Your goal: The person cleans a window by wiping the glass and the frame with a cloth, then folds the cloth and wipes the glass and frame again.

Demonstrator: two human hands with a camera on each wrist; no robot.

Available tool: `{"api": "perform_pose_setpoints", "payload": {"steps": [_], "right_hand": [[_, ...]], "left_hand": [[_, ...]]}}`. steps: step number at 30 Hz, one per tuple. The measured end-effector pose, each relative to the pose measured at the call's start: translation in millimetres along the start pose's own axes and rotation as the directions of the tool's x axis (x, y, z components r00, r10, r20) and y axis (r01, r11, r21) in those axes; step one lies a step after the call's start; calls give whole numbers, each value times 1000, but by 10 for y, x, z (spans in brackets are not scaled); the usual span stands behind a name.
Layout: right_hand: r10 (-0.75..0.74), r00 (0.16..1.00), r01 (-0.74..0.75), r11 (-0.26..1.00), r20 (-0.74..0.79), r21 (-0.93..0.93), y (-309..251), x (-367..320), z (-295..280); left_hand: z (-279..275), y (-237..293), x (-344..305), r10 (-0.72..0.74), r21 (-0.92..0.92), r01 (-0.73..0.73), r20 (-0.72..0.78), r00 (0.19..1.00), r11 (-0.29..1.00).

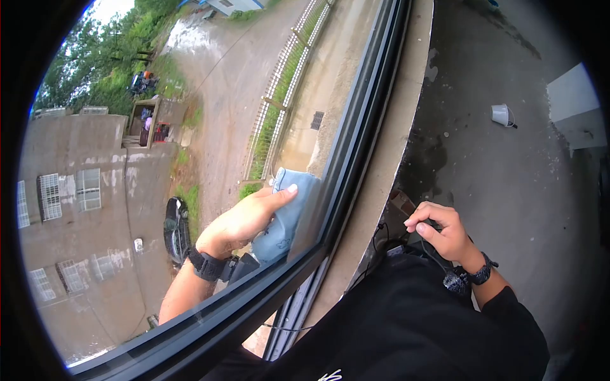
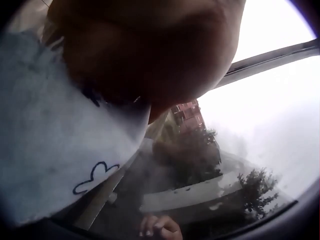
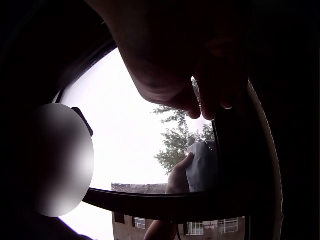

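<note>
At lower right, the right hand curls its fingers over the sill, likely to brace the lean outward. Left of centre, the left hand grips a blue cloth, thumb on top, against the window pane. A car sits far below.

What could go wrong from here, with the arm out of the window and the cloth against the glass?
1. The left hand holds the cloth outside, high above a parked car: if the grip slips, the cloth likely falls out of reach.
2. Only the right hand, fingers curled at the sill, seems to steady the person; leaning further could cost balance.
3. A black cable by that hand might snag.
</note>
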State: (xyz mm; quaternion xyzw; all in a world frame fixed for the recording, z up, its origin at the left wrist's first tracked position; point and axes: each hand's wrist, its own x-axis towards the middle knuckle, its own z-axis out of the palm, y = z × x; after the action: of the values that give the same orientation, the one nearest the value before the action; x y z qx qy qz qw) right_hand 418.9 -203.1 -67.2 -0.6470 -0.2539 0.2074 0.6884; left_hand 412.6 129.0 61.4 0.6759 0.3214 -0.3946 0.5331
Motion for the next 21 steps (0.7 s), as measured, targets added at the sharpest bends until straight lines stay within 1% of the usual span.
{"api": "perform_pose_setpoints", "payload": {"steps": [2,3,5,6,7,10,13,15,17,19,20,21], "right_hand": [[5,1000,-5,1000,4,-4,3,25,7],[7,1000,-7,1000,4,-13,-1,39,12],[0,1000,0,1000,0,-17,13,63,15],[-4,1000,4,1000,-4,-25,22,67,18],[-3,1000,3,1000,-5,-25,28,71,19],[16,1000,-16,1000,6,-27,48,71,36],[-31,999,31,999,14,-19,41,132,81],[-9,1000,9,1000,18,-2,1,141,108],[-20,999,20,1000,29,-4,-14,142,114],[-38,998,38,999,46,-11,-36,144,113],[-39,998,39,999,49,-14,-52,141,115],[-44,998,45,999,52,-16,-65,141,121]], "left_hand": [[-29,-30,-33,17,-76,-16,15,1000,997],[-59,-48,-78,15,-76,-14,13,1000,997],[-106,-64,-195,44,-195,-60,-87,995,979],[-35,36,-339,123,-341,-123,-21,992,932],[-81,27,-402,203,-371,-176,36,978,912],[-48,59,-602,255,-269,-261,-59,965,927],[-189,-32,-835,336,-272,-365,-146,930,891],[-288,-105,-973,399,-290,-443,-201,895,848],[-409,-169,-1151,476,-315,-534,-245,845,785],[-488,-184,-1383,576,-370,-619,-233,783,692],[-461,-178,-1489,528,-338,-672,-428,733,659],[-351,-54,-1552,659,-436,-712,-295,691,551]]}}
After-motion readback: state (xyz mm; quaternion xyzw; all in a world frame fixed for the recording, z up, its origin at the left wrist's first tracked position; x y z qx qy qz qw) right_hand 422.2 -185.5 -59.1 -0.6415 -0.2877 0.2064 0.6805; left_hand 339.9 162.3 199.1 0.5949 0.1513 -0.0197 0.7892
